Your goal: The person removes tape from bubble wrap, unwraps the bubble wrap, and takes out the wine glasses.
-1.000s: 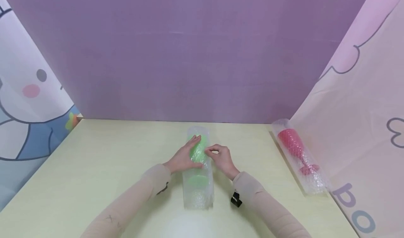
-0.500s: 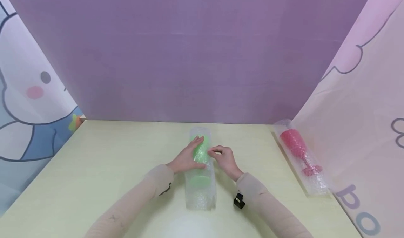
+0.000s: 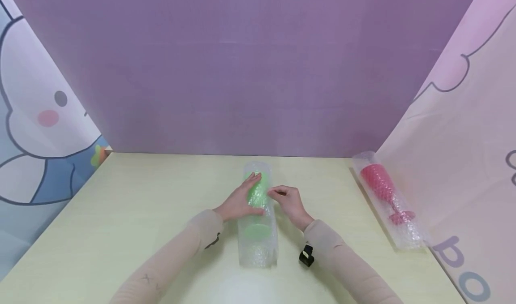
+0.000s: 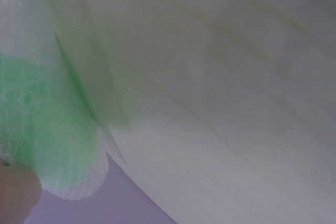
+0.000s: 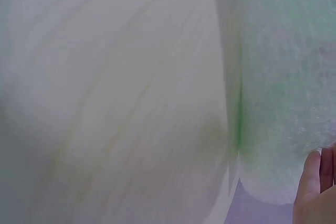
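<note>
A green goblet (image 3: 257,197) lies in clear bubble wrap (image 3: 258,255) at the middle of the table, its round base toward the near end. My left hand (image 3: 238,201) rests across its upper part, fingers and thumb spread apart. From the right side, my right hand (image 3: 292,206) pinches the long edge of the wrap between thumb and forefinger. Green shows through the wrap (image 4: 58,124) in the left wrist view, with one fingertip (image 4: 20,192) at the corner. Fingers (image 5: 311,182) touch the wrap (image 5: 283,129) in the right wrist view.
A pink goblet (image 3: 378,183) in its own bubble wrap (image 3: 413,237) lies at the table's right edge. A purple panel (image 3: 258,71) stands behind the pale table (image 3: 153,192). Printed cloths hang at left and right.
The head view has turned slightly left, so everything appears a little further right. Both hands keep nearly the same place on the wrapped green goblet.
</note>
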Tool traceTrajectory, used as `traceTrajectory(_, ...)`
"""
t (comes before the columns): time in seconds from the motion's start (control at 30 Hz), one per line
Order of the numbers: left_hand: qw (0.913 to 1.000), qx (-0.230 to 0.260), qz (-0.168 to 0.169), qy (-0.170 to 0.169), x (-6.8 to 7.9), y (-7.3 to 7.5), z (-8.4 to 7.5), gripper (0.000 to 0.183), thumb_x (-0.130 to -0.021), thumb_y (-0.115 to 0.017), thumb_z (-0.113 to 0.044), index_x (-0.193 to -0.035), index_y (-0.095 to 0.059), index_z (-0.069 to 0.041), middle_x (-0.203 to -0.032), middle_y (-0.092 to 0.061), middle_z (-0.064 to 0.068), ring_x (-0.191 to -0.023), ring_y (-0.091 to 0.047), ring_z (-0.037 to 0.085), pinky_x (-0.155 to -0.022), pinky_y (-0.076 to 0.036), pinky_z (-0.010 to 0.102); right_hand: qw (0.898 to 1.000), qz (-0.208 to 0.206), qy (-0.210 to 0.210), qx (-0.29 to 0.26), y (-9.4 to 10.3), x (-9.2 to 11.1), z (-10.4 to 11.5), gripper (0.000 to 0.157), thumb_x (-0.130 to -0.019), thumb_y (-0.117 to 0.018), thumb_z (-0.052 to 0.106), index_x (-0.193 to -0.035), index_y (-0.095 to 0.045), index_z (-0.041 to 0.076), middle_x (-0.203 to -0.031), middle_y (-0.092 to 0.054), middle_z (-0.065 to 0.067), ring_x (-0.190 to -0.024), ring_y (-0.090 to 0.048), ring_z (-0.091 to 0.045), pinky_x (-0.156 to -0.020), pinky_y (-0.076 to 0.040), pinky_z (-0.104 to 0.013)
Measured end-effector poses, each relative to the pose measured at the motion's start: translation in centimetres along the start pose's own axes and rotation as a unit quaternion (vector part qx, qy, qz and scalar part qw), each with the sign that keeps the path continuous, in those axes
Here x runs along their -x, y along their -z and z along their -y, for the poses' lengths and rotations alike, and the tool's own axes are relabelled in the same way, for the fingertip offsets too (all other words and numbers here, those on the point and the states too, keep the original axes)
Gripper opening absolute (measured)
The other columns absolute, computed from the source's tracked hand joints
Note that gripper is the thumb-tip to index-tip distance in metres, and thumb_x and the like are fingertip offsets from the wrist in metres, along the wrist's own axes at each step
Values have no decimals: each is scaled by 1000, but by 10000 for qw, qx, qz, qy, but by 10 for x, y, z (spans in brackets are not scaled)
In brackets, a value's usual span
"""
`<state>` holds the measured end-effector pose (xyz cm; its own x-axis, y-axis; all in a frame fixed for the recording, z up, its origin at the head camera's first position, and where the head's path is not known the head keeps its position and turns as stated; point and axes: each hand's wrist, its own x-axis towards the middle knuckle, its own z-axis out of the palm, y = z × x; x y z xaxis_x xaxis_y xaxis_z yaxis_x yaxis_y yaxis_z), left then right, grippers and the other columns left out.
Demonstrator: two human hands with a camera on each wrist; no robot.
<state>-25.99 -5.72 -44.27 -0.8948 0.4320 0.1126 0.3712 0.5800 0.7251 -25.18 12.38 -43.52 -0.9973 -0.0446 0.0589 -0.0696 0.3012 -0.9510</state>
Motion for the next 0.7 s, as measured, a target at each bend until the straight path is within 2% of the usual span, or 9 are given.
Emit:
traceTrajectory(0.27,9999,-17,-46,-120,0,-2,2,104,-66,-80,-40,-148,-16,-25,-155,-8,-1,-142,-7,20,-112,-21,52,9999,55,-83,-87,1,0,-1,17,-84,-65,14,-95,-70,1,-92,-69,-8,-83,-60,-11,-77,-52,-27)
traceTrajectory(0.53,10000,8,30,21,1,0,-1,105,-66,-80,-41,-148,-15,-26,-155,-6,-4,-142,-6,16,-112,-20,50,9984,158,-350,-412,4,0,-3,20,-84,-65,15,-98,-70,2,-96,-69,-7,-87,-61,-12,-85,-51,-33)
traceTrajectory(0.7,10000,10,34,45,1,2,-2,105,-66,-81,-38,-148,-15,-26,-155,-6,-3,-142,-6,16,-113,-20,49,9985,156,-324,-412,5,0,-2,20,-85,-64,16,-98,-70,2,-95,-69,-6,-87,-61,-12,-85,-51,-32)
